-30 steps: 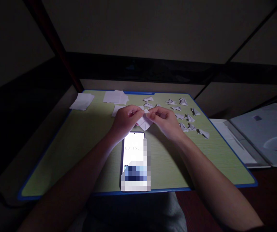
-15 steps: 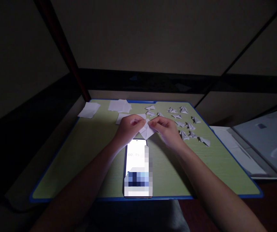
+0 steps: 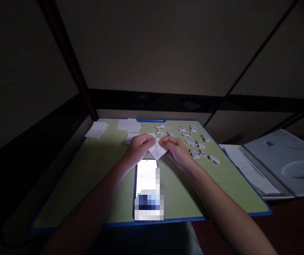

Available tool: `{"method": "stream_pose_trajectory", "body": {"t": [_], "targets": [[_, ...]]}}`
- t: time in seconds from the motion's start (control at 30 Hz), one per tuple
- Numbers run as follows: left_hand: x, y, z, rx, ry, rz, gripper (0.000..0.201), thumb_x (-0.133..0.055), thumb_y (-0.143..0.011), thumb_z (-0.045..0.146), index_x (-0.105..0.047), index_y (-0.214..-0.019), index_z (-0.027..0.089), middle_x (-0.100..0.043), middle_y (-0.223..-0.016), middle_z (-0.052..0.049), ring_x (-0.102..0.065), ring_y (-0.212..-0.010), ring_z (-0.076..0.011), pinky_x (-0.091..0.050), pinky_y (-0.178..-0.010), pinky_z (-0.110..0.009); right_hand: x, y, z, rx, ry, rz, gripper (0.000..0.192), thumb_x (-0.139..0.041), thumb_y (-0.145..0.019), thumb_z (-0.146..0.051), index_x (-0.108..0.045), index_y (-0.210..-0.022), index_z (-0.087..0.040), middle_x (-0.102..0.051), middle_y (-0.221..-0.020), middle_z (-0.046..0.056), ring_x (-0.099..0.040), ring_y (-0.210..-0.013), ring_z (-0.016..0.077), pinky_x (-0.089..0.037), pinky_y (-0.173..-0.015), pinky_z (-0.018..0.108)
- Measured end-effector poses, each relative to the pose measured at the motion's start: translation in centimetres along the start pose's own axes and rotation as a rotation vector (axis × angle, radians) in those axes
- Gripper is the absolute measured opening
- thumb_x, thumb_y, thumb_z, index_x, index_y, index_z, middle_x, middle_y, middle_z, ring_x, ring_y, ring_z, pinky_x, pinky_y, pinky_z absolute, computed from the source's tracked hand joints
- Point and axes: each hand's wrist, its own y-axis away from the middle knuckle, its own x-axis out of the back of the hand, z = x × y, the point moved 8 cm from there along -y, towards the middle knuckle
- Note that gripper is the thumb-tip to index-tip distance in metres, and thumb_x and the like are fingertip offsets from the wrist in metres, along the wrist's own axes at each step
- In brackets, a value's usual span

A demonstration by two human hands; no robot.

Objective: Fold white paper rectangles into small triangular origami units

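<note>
1. I see the paper (image 3: pixel 158 150) above the middle of the table (image 3: pixel 175 198), past the phone (image 3: pixel 147 168), one creased corner pointing at the near edge.
2. My view has the left hand (image 3: pixel 138 147) pinching its left side between thumb and forefinger; the right hand (image 3: pixel 177 148) pinches the other side likewise. I judge the two-sided grip steadies the small folds.
3. The phone lies with its foot at the near edge, probably so its digits can be read between the forearms.
4. Flat sheets (image 3: pixel 96 129) sit by the far left corner, more toward the far edge; folded pieces (image 3: pixel 200 144) spread toward the far right corner, presumably to separate the two kinds.
5. I can't make out the curled lower fingers or the paper's underside. Blurred blocks cover much of the phone, and the forearms run out of frame.
</note>
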Motion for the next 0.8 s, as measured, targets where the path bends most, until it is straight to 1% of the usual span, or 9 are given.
{"method": "stream_pose_trajectory", "body": {"t": [0.17,0.3,0.37,0.53,0.67,0.8], "targets": [[0.16,0.01,-0.02,0.019,-0.009,0.045,0.018,-0.064,-0.077,0.032,-0.062,-0.074,0.015,-0.061,-0.065,-0.001,-0.056,-0.056,-0.0124,-0.042,-0.050,-0.023,0.03,-0.03,0.06,-0.003,0.008,0.017,0.020,-0.077,-0.063,-0.035,-0.066,-0.064,-0.018,-0.058,-0.057,-0.003,-0.048,-0.054,0.0110,-0.036,-0.055,0.026],[-0.09,0.06,-0.12,0.022,-0.048,0.007,0.020,-0.064,-0.077,0.034,-0.063,-0.076,0.014,-0.063,-0.068,-0.002,-0.057,-0.058,-0.0128,-0.042,-0.050,-0.023,0.40,-0.12,0.07,0.019,0.002,0.045,0.019,-0.076,-0.064,-0.033,-0.064,-0.063,-0.018,-0.058,-0.057,-0.003,-0.048,-0.054,0.0110,-0.035,-0.055,0.026],[-0.11,0.06,0.00,-0.001,-0.091,0.003,0.019,-0.063,-0.077,0.034,-0.063,-0.075,0.015,-0.063,-0.068,-0.003,-0.057,-0.059,-0.0129,-0.043,-0.050,-0.023,0.64,-0.19,0.01,0.038,0.021,0.052,0.019,-0.075,-0.065,-0.033,-0.064,-0.063,-0.018,-0.058,-0.057,-0.003,-0.047,-0.053,0.0109,-0.035,-0.054,0.026],[0.12,-0.06,0.38,-0.071,-0.217,0.042,0.016,-0.060,-0.077,0.032,-0.062,-0.071,0.017,-0.060,-0.065,-0.002,-0.055,-0.060,-0.0134,-0.042,-0.051,-0.024,0.62,-0.13,-0.44,0.083,0.091,0.019,0.021,-0.075,-0.069,-0.035,-0.065,-0.068,-0.017,-0.060,-0.061,-0.002,-0.049,-0.056,0.0112,-0.036,-0.056,0.026],[0.35,-0.12,0.53,-0.093,-0.270,0.077,0.015,-0.059,-0.076,0.030,-0.060,-0.068,0.018,-0.058,-0.061,0.000,-0.053,-0.058,-0.0129,-0.039,-0.050,-0.024,0.03,0.11,-0.35,0.041,0.123,-0.041,0.026,-0.079,-0.066,-0.038,-0.066,-0.073,-0.017,-0.062,-0.065,-0.001,-0.052,-0.059,0.0121,-0.038,-0.056,0.026],[0.32,-0.07,0.61,-0.092,-0.314,0.082,0.013,-0.058,-0.075,0.027,-0.059,-0.066,0.018,-0.055,-0.058,0.001,-0.051,-0.055,-0.0122,-0.036,-0.050,-0.024,-0.05,0.16,-0.40,0.040,0.161,-0.043,0.027,-0.081,-0.064,-0.037,-0.064,-0.070,-0.017,-0.058,-0.062,-0.002,-0.049,-0.057,0.0110,-0.035,-0.055,0.026]]}}
